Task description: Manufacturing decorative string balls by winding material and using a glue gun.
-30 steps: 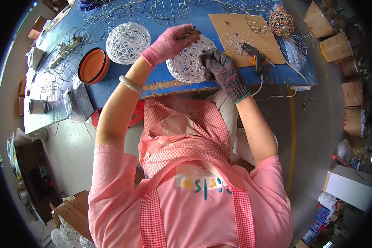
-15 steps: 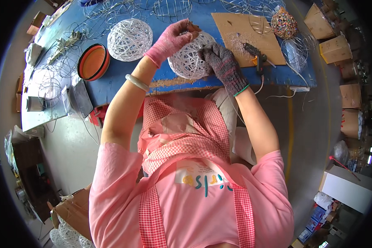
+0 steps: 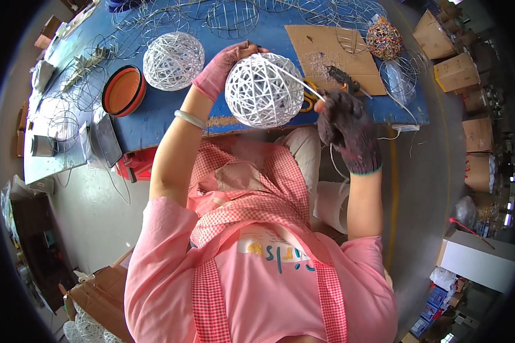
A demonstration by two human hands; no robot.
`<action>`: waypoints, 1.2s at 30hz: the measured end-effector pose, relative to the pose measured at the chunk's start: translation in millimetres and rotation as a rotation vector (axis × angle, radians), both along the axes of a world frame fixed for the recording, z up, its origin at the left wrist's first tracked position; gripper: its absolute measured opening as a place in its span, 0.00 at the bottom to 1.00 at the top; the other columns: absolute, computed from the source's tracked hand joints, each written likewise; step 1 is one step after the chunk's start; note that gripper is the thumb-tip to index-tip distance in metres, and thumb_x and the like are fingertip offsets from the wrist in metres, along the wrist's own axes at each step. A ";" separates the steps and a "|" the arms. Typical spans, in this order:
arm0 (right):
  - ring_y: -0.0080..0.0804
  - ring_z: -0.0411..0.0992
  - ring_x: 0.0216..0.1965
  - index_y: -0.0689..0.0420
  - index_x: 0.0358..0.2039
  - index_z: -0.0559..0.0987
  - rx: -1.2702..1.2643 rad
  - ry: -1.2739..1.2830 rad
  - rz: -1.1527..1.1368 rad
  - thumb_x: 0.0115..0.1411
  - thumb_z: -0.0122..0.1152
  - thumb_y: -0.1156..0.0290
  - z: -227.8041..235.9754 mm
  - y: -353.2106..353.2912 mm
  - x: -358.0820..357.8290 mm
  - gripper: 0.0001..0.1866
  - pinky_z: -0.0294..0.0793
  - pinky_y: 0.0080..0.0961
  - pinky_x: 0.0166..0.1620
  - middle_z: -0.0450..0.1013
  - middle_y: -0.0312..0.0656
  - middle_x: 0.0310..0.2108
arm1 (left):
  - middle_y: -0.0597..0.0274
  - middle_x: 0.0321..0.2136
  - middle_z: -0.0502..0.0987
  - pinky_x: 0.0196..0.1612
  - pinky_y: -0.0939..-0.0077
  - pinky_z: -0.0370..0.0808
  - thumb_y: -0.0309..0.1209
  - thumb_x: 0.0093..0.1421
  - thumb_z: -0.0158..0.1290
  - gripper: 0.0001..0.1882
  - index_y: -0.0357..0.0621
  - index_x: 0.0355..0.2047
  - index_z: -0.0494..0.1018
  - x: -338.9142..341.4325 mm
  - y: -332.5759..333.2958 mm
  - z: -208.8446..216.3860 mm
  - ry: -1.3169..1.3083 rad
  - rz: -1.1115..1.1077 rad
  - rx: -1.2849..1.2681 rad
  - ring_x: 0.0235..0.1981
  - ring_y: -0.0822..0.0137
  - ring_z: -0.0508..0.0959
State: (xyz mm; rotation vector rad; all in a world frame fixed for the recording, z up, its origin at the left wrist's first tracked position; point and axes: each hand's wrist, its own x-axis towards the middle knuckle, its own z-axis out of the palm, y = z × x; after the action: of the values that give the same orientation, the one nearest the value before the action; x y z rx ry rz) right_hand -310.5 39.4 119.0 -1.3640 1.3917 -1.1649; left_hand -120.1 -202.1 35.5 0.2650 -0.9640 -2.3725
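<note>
A white openwork ball of wound cord [image 3: 264, 94] sits at the front edge of the blue table. My left hand [image 3: 229, 64], in a pink glove with bare fingertips, is closed on its upper left side. White cord [image 3: 296, 76] stretches taut from the top of the ball toward the right. My right hand [image 3: 349, 128], in a dark knitted glove, pinches that cord beyond the table's edge. A loose length of cord hangs below this hand. Partly hidden behind the ball lie yellow-handled scissors [image 3: 310, 103].
A second white ball [image 3: 173, 61] and an orange bowl with a black rim [image 3: 143, 94] stand to the left. Right of centre, a glue gun [image 3: 343, 79] rests on a cardboard sheet [image 3: 306, 43]. A multicoloured ball [image 3: 383, 41] and wire frames [image 3: 232, 18] lie farther back.
My right hand has moved away from the ball, right and toward me, drawing the cord out straight. The ball has turned or tilted in my left hand, and the scissors now show.
</note>
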 end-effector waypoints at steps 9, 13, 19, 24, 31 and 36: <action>0.15 0.62 0.19 0.60 0.41 0.76 0.022 -0.081 -0.268 0.63 0.57 0.46 39.4 34.0 22.9 0.25 0.60 0.14 0.24 0.69 0.31 0.27 | 0.52 0.39 0.81 0.47 0.66 0.80 0.29 0.63 0.53 0.09 0.35 0.39 0.75 -19.5 7.0 -34.6 0.037 -0.069 0.320 0.40 0.60 0.81; 0.15 0.62 0.19 0.60 0.42 0.76 -0.019 -0.119 -0.310 0.62 0.58 0.47 41.9 39.5 25.3 0.26 0.59 0.14 0.24 0.69 0.31 0.26 | 0.52 0.49 0.75 0.61 0.59 0.70 0.42 0.61 0.57 0.21 0.36 0.44 0.70 -10.3 9.2 -49.6 0.338 -0.174 0.214 0.55 0.58 0.73; 0.15 0.62 0.19 0.62 0.43 0.76 0.037 -0.305 -0.229 0.62 0.60 0.50 52.4 50.8 26.9 0.24 0.58 0.16 0.23 0.68 0.32 0.24 | 0.56 0.37 0.77 0.48 0.61 0.77 0.30 0.62 0.51 0.05 0.41 0.31 0.73 -8.8 40.2 -4.6 0.215 -0.091 0.356 0.43 0.57 0.78; 0.15 0.60 0.12 0.61 0.39 0.76 -0.057 -0.548 -0.255 0.64 0.59 0.61 55.6 55.3 38.1 0.15 0.53 0.15 0.17 0.69 0.33 0.18 | 0.56 0.37 0.77 0.53 0.55 0.73 0.29 0.59 0.53 0.04 0.42 0.30 0.73 -11.8 42.0 -2.9 0.305 -0.158 0.272 0.46 0.54 0.75; 0.14 0.60 0.13 0.62 0.39 0.75 -0.020 -0.477 -0.242 0.63 0.59 0.61 66.3 49.9 37.5 0.15 0.53 0.15 0.18 0.69 0.31 0.23 | 0.55 0.44 0.74 0.55 0.61 0.71 0.34 0.61 0.51 0.09 0.42 0.37 0.70 -18.9 50.5 -9.8 0.481 -0.092 0.351 0.48 0.56 0.72; 0.14 0.62 0.15 0.62 0.39 0.76 0.025 -0.480 -0.157 0.62 0.60 0.59 56.2 43.5 38.8 0.17 0.56 0.15 0.20 0.69 0.31 0.24 | 0.55 0.55 0.71 0.68 0.58 0.57 0.45 0.67 0.43 0.24 0.41 0.55 0.67 -20.7 44.4 -32.8 0.649 -0.039 0.236 0.61 0.56 0.65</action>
State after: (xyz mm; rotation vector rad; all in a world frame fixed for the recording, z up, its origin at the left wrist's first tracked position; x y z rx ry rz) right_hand -271.7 82.9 175.2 -0.8870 1.1695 -1.4577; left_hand -140.8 -157.7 2.6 -0.4218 -0.3857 -2.3598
